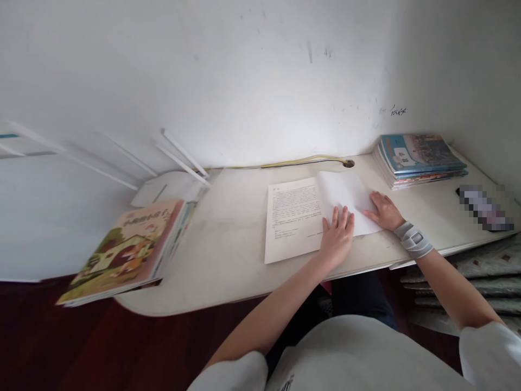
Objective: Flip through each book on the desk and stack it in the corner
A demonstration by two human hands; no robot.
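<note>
An open book lies on the white desk before me, its left page printed with dark text and its right page blank. My left hand rests near the fold at the lower middle, fingers stretched out over the blank page. At the right edge of that page lies my right hand, fingers spread and flat, with a grey band around the wrist. Neither hand grips anything that I can see.
A stack of books stands at the back right, near a dark phone. More picture books overhang the desk's left end beside a white router. Cables run along the wall into a hole. The desk's front edge curves at left.
</note>
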